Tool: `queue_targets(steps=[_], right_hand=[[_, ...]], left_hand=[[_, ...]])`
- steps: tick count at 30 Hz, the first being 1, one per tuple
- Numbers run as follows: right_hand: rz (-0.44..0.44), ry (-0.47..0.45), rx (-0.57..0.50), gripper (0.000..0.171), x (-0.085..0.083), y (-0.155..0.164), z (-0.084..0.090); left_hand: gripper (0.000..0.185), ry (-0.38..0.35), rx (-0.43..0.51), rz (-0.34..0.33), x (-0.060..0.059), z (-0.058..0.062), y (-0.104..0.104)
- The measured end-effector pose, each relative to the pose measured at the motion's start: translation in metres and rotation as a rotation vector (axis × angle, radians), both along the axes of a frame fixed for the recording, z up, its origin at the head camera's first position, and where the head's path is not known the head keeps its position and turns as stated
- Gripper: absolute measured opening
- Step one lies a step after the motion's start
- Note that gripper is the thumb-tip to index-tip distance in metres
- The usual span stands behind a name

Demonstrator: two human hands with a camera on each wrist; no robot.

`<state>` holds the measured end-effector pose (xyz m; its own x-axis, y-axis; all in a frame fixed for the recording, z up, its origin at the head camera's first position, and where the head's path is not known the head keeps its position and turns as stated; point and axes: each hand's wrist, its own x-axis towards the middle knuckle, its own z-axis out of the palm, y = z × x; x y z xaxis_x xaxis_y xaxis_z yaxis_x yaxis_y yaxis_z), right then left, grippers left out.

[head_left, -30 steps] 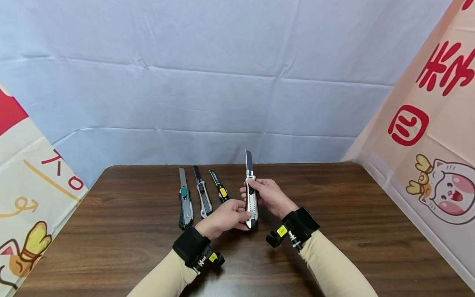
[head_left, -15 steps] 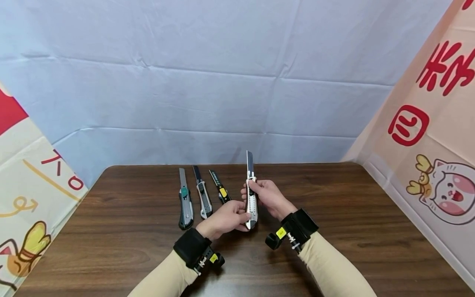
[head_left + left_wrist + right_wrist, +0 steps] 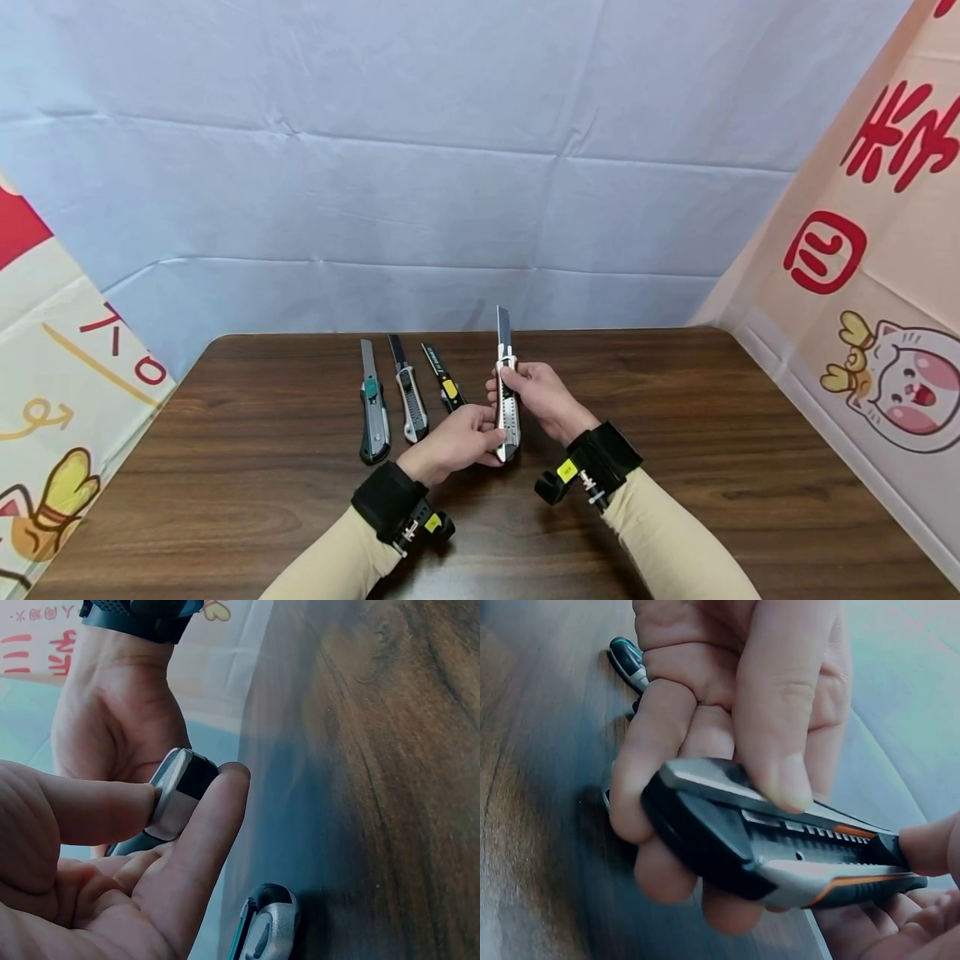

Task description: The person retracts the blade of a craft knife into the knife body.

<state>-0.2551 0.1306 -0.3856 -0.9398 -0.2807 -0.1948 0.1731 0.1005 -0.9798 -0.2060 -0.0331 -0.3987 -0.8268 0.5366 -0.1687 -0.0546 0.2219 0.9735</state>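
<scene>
Over the table (image 3: 300, 525), the left hand (image 3: 453, 440) pinched the knife (image 3: 508, 408) at six o'clock, likely for steadiness; the right hand (image 3: 551, 400) gripped it, thumb (image 3: 930, 844) at the slider (image 3: 887, 850), blade (image 3: 503, 327) toward twelve.

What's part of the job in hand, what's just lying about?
In use:
silver-orange utility knife
left hand, pinching its rear end
right hand, nearer the blade

Apparently just lying on the table:
gray-green utility knife
silver-black utility knife
black-yellow utility knife
</scene>
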Motion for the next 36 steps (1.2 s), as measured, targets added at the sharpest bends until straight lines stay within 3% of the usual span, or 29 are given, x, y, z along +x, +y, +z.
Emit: queue_targets(steps=[16, 29, 36], right_hand=[[0.02, 0.012, 0.005, 0.032, 0.0, -0.0019, 0.0011], [0.02, 0.018, -0.008, 0.033, -0.0002, 0.0013, 0.0076], [0.031, -0.019, -0.01, 0.045, 0.0011, -0.0001, 0.0023]], left_hand=[[0.032, 0.004, -0.016, 0.004, -0.0003, -0.0007, -0.0017], [0.03, -0.053, 0.079, 0.01, -0.0005, -0.003, -0.0032], [0.03, -0.035, 0.078, 0.037, 0.0011, -0.0018, -0.0033]])
